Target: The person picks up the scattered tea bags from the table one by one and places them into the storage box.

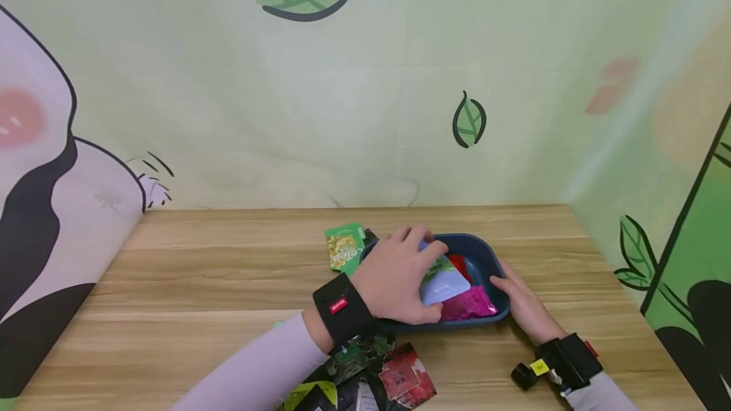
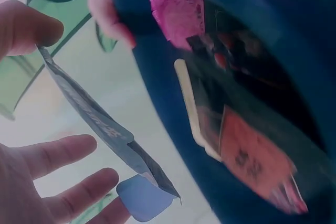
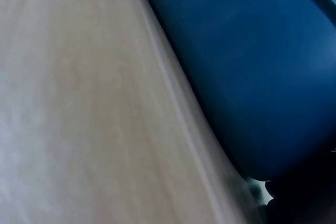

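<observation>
My left hand (image 1: 396, 278) holds a light blue packet (image 1: 448, 285) with a green leafy print above the dark blue plastic bin (image 1: 482, 249). In the left wrist view, the thumb grips one edge of the packet (image 2: 100, 119) and the other fingers are spread along its far side. Inside the bin lie a shiny magenta packet (image 1: 469, 304), a red packet (image 1: 459, 265) and an orange-red packet (image 2: 254, 156). My right hand (image 1: 528, 303) grips the bin's right end, thumb over the rim. The right wrist view shows mostly the bin's outer wall (image 3: 247, 61).
A green snack packet (image 1: 344, 247) lies on the wooden table (image 1: 228, 271) behind the bin's left end. Several packets, one red (image 1: 407, 376) and one yellow-green (image 1: 311, 392), are heaped in front, partly behind the left forearm. A printed backdrop (image 1: 400, 81) rises behind the table.
</observation>
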The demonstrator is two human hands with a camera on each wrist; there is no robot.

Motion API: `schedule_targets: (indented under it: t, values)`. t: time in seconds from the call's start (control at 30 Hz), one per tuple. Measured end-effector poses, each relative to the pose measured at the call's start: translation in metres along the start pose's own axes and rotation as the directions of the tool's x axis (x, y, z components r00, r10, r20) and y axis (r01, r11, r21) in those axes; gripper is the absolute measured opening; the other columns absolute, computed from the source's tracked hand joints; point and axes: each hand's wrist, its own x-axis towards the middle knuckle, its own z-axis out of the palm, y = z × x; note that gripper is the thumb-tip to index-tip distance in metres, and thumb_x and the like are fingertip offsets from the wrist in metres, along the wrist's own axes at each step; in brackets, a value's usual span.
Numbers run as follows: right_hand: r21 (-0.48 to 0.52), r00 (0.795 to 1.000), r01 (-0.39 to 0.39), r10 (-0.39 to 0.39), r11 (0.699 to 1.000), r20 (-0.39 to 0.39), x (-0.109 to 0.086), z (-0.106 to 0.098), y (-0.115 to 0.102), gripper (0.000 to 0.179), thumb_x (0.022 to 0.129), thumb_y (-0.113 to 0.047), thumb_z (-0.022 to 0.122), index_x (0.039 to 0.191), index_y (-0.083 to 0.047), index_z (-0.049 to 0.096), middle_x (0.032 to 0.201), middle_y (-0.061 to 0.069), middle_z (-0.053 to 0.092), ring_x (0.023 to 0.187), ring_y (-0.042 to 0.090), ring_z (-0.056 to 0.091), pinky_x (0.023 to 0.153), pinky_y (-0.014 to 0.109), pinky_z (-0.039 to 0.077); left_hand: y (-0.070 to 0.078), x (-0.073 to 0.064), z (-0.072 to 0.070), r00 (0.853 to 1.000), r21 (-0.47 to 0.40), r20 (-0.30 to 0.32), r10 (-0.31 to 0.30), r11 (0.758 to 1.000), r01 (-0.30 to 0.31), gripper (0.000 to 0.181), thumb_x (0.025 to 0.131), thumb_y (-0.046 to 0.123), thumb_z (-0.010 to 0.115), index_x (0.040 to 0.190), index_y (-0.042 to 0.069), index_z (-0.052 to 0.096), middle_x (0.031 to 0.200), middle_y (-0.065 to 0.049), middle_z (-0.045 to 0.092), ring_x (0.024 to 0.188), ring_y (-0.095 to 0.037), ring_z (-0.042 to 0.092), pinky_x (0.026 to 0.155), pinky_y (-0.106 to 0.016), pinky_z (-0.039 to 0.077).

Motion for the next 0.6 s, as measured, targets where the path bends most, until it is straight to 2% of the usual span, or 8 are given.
schedule_targets:
  t: [0.23,0.3,0.37,0.43,0.47,0.6]
  values:
    - [0.026,1.000,0.013,-0.014,1.000,0.023,0.001,-0.001,0.001,0.069,0.106,-0.036,0.035,0.161,-0.002,0.011,0.166,0.018,0.010,0.150,0.033,0.006,0.117,0.053,0.007,0.018,0.027,0.013,0.993,0.062,0.116,0.007,0.998,-0.014,0.083,0.064,0.072,0.064,0.132,0.024,0.061,0.126,-0.003,0.051,0.104,-0.019,0.048,0.084,-0.040,0.047]
    - [0.033,0.999,0.021,-0.022,0.999,0.028,0.000,-0.001,0.001,0.069,0.106,-0.037,0.035,0.161,-0.003,0.011,0.166,0.017,0.010,0.150,0.032,0.006,0.119,0.038,0.011,0.022,0.034,0.014,0.989,0.070,0.147,0.010,0.997,-0.021,0.085,0.065,0.073,0.064,0.134,0.025,0.060,0.128,-0.003,0.051,0.108,-0.020,0.049,0.084,-0.040,0.048]
    - [0.041,0.999,0.029,-0.030,0.999,0.031,0.000,-0.001,0.002,0.069,0.106,-0.037,0.033,0.161,-0.003,0.011,0.166,0.017,0.010,0.150,0.032,0.006,0.115,0.024,0.015,0.025,0.041,0.015,0.985,0.071,0.170,0.016,0.997,-0.028,0.087,0.065,0.073,0.063,0.137,0.025,0.057,0.132,-0.003,0.050,0.113,-0.021,0.049,0.085,-0.041,0.048]
    - [0.043,0.999,0.033,-0.034,0.999,0.030,-0.001,-0.001,0.002,0.068,0.107,-0.037,0.031,0.161,-0.002,0.011,0.166,0.017,0.011,0.150,0.032,0.006,0.111,0.017,0.017,0.026,0.046,0.016,0.982,0.074,0.186,0.018,0.997,-0.032,0.092,0.066,0.078,0.060,0.143,0.027,0.052,0.140,-0.005,0.047,0.122,-0.024,0.047,0.091,-0.045,0.047]
    - [0.034,0.999,0.026,-0.027,0.999,0.023,-0.001,-0.001,0.002,0.069,0.107,-0.038,0.031,0.161,-0.002,0.010,0.166,0.018,0.010,0.150,0.033,0.006,0.112,0.018,0.016,0.027,0.048,0.016,0.982,0.073,0.189,0.017,0.997,-0.031,0.097,0.066,0.082,0.058,0.146,0.028,0.049,0.145,-0.006,0.044,0.128,-0.027,0.045,0.094,-0.048,0.046]
    - [0.006,1.000,-0.016,0.016,1.000,0.006,-0.001,-0.001,-0.001,0.073,0.106,-0.043,0.029,0.160,0.002,0.008,0.166,0.021,0.005,0.150,0.036,0.001,0.119,0.047,0.006,0.024,0.049,0.016,0.980,0.052,0.198,-0.004,0.999,-0.006,0.116,0.061,0.096,0.046,0.156,0.030,0.036,0.160,-0.010,0.029,0.145,-0.037,0.030,0.102,-0.061,0.037]
